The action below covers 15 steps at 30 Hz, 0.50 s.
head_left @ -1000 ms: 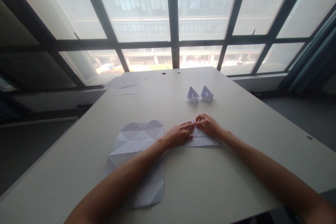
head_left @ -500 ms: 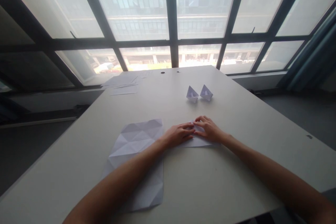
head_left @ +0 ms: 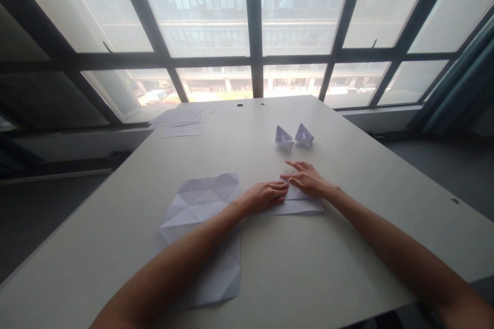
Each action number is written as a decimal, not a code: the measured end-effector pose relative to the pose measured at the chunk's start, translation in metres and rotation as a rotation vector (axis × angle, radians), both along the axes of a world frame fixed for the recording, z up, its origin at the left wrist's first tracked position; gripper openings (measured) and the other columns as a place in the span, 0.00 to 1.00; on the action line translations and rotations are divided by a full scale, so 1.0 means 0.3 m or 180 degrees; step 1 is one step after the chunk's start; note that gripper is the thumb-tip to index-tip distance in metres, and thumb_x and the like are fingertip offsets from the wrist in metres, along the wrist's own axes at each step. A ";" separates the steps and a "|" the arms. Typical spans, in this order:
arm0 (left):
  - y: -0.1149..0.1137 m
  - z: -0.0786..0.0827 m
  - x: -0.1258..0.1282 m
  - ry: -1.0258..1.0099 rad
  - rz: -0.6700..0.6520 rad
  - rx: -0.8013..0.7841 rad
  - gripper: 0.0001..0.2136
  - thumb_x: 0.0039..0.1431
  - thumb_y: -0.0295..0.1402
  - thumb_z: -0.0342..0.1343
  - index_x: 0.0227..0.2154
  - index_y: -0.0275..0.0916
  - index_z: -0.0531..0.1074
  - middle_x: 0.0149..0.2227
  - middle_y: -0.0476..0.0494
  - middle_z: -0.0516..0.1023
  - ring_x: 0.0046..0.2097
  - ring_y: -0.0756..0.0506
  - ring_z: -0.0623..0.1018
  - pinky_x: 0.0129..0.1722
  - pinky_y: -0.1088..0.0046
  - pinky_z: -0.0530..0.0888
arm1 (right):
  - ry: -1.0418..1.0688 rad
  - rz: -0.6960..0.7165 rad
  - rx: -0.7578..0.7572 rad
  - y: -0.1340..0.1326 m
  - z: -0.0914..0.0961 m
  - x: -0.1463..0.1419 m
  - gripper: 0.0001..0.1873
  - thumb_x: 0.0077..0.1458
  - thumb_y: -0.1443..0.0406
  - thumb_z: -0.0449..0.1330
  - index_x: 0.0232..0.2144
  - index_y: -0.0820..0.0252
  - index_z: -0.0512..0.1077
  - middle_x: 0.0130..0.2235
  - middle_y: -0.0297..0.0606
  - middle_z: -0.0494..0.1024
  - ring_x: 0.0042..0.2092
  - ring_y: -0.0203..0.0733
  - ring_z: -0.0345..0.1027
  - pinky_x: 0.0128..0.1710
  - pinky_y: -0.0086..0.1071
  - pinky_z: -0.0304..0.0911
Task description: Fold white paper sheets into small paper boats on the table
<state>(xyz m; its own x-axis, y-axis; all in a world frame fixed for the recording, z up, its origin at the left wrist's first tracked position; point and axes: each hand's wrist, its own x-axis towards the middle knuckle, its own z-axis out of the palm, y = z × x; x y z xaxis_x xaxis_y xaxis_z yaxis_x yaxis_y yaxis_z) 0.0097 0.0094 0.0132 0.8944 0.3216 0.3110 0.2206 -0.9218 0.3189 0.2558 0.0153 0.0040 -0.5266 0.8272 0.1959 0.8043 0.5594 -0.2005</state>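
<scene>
A partly folded white paper [head_left: 299,205] lies flat on the pale table [head_left: 347,175] in front of me. My left hand [head_left: 265,195] rests on its left part, fingers stretched flat and pressing down. My right hand [head_left: 306,179] lies on its upper right part, fingers extended flat toward the top edge. Neither hand grips anything. A large creased white sheet [head_left: 203,231] lies spread to the left, partly under my left forearm.
Two small folded paper boats [head_left: 284,138] [head_left: 304,134] stand side by side farther back on the table. Several loose sheets [head_left: 181,121] lie at the far left corner. Large windows rise behind the table; a blue curtain [head_left: 459,87] hangs at the right.
My right hand's fingers have gone from pinching at the paper's tip to lying stretched out flat, sliding slightly away. The left hand has barely moved.
</scene>
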 end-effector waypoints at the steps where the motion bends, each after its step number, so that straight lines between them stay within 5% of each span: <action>1: 0.001 -0.001 0.000 0.0008 -0.0002 0.0006 0.15 0.69 0.34 0.46 0.55 0.42 0.68 0.57 0.43 0.72 0.60 0.45 0.70 0.62 0.68 0.65 | -0.0032 -0.0055 0.0049 0.006 -0.001 -0.004 0.21 0.66 0.52 0.45 0.55 0.40 0.70 0.68 0.36 0.52 0.64 0.57 0.51 0.61 0.55 0.44; 8: 0.003 -0.006 0.002 0.0000 -0.0004 0.0092 0.14 0.69 0.34 0.45 0.53 0.41 0.70 0.58 0.42 0.72 0.60 0.45 0.70 0.63 0.67 0.64 | 0.0206 -0.0152 0.0429 0.016 -0.011 -0.018 0.20 0.66 0.59 0.49 0.56 0.51 0.70 0.67 0.41 0.56 0.65 0.53 0.50 0.63 0.52 0.46; 15: 0.001 -0.009 -0.003 -0.0005 0.0080 -0.0051 0.13 0.67 0.34 0.48 0.50 0.41 0.73 0.60 0.43 0.68 0.60 0.44 0.70 0.61 0.66 0.66 | 0.0036 0.0109 0.0007 0.002 -0.040 -0.018 0.21 0.65 0.60 0.50 0.58 0.47 0.67 0.66 0.40 0.57 0.67 0.53 0.46 0.63 0.56 0.43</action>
